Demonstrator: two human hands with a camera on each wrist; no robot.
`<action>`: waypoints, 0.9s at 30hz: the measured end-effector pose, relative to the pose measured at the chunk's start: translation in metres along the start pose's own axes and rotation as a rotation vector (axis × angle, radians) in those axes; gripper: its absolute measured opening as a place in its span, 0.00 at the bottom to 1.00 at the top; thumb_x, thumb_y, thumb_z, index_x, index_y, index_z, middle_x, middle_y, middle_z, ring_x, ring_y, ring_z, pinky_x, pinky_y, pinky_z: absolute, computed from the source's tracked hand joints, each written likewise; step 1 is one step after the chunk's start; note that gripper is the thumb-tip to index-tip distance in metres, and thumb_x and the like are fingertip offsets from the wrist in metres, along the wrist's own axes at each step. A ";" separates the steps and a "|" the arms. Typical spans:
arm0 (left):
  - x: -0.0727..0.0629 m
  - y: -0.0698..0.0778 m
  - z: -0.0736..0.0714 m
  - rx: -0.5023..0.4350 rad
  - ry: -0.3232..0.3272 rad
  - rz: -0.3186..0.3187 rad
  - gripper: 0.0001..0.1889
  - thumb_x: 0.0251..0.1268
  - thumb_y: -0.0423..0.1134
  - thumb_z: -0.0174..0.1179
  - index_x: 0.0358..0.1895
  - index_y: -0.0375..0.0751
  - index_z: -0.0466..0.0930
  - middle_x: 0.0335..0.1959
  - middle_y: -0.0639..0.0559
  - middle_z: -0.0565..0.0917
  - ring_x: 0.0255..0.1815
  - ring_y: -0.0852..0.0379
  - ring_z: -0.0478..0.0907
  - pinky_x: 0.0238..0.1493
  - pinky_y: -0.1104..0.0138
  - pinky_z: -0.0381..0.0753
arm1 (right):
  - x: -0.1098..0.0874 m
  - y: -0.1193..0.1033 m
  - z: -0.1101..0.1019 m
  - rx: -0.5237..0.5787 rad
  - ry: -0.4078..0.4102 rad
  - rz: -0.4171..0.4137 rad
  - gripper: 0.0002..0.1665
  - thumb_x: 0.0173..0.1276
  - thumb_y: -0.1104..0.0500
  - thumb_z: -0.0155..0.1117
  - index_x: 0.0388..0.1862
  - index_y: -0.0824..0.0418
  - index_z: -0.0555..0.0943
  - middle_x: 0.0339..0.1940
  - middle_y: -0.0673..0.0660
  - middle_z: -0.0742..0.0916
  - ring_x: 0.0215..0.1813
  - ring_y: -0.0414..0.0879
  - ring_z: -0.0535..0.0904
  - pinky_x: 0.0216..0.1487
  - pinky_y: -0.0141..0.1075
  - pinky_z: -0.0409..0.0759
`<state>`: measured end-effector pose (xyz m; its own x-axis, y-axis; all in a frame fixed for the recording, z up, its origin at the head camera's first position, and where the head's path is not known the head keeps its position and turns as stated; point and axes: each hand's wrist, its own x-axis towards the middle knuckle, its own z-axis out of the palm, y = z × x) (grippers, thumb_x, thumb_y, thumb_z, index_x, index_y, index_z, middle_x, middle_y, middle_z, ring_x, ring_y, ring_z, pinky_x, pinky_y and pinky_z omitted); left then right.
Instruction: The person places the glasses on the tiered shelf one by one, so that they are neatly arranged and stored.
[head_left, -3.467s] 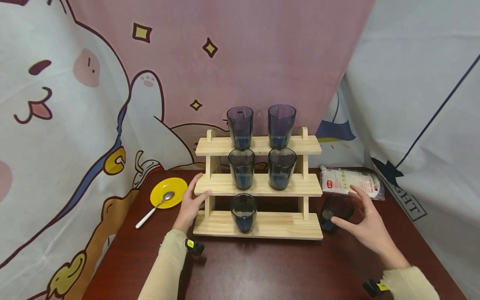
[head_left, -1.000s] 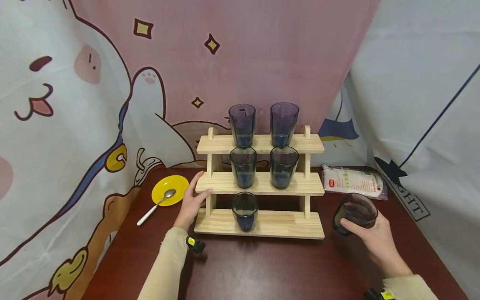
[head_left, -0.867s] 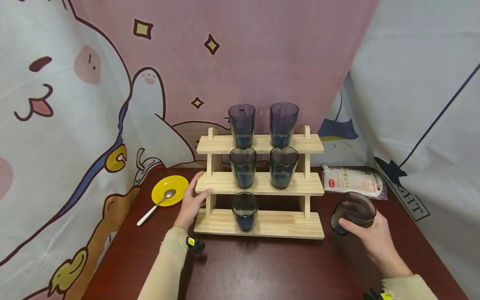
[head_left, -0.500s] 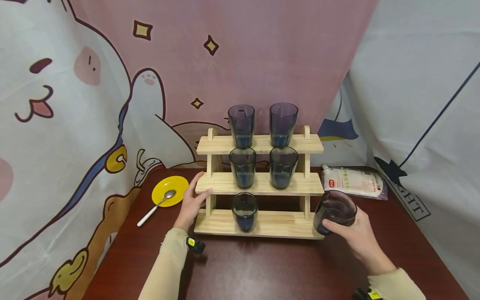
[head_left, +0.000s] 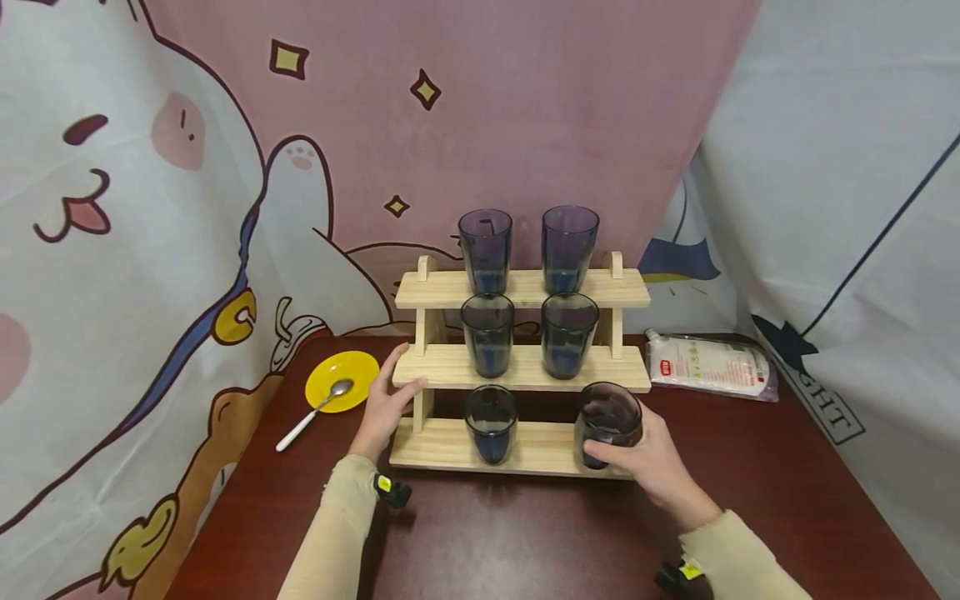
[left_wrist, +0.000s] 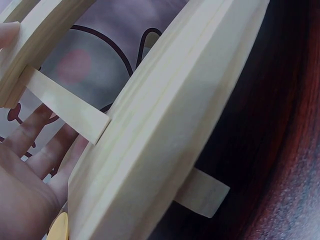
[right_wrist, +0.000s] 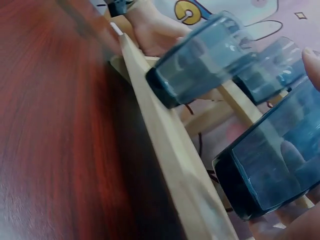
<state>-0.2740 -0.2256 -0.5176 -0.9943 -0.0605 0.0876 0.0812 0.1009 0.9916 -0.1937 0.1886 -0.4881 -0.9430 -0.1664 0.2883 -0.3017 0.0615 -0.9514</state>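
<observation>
My right hand (head_left: 660, 467) grips a dark tinted drinking glass (head_left: 611, 417), thumb across its near side. The glass tilts slightly over the right part of the bottom shelf (head_left: 442, 446); whether its base touches the wood I cannot tell. To its left another glass (head_left: 491, 425) stands upright on that shelf. My left hand (head_left: 384, 408) holds the left end of the three-tier wooden rack (head_left: 435, 371) at the middle shelf, thumb in front and fingers behind. The middle tier carries two glasses (head_left: 487, 337), the top tier two more (head_left: 570, 250).
A yellow plate (head_left: 322, 371) with a white-handled spoon (head_left: 303, 425) lies left of the rack. At the right rear is a white spouted pouch (head_left: 712, 365) on the dark red table (head_left: 525, 533). Patterned cloth (head_left: 540, 100) hangs behind.
My right hand took hold of the glass on the table to the right of the rack, lifted it and carried it left to the bottom shelf. The left hand stayed on the rack.
</observation>
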 end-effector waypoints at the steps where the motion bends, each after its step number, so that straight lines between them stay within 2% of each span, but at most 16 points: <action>1: 0.000 0.000 0.000 0.004 0.000 0.002 0.36 0.71 0.45 0.71 0.77 0.76 0.67 0.80 0.55 0.65 0.63 0.41 0.79 0.56 0.44 0.84 | 0.001 0.002 0.003 0.007 -0.013 -0.001 0.46 0.56 0.74 0.80 0.74 0.63 0.73 0.59 0.66 0.86 0.58 0.45 0.85 0.56 0.31 0.83; 8: 0.000 0.000 0.000 0.005 0.000 0.003 0.36 0.71 0.45 0.71 0.76 0.77 0.68 0.80 0.56 0.65 0.62 0.42 0.79 0.57 0.44 0.83 | 0.006 0.013 0.019 0.012 -0.075 -0.014 0.47 0.57 0.72 0.81 0.76 0.63 0.72 0.59 0.70 0.85 0.59 0.45 0.85 0.57 0.32 0.83; 18: 0.001 0.001 0.000 -0.003 -0.002 0.006 0.36 0.71 0.44 0.71 0.76 0.76 0.68 0.80 0.57 0.65 0.61 0.42 0.79 0.55 0.46 0.84 | 0.011 0.018 0.027 -0.034 -0.059 -0.041 0.47 0.55 0.70 0.84 0.74 0.60 0.75 0.58 0.66 0.87 0.59 0.47 0.85 0.60 0.30 0.81; 27: 0.000 0.000 0.000 -0.002 -0.004 0.008 0.36 0.70 0.45 0.72 0.76 0.75 0.68 0.80 0.57 0.65 0.62 0.43 0.79 0.56 0.47 0.84 | 0.013 0.022 0.032 0.040 -0.095 -0.098 0.50 0.54 0.77 0.80 0.76 0.66 0.70 0.61 0.73 0.84 0.63 0.52 0.83 0.62 0.33 0.80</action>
<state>-0.2744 -0.2256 -0.5179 -0.9939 -0.0559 0.0950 0.0891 0.0990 0.9911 -0.2085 0.1561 -0.5083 -0.8911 -0.2620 0.3704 -0.3841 0.0010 -0.9233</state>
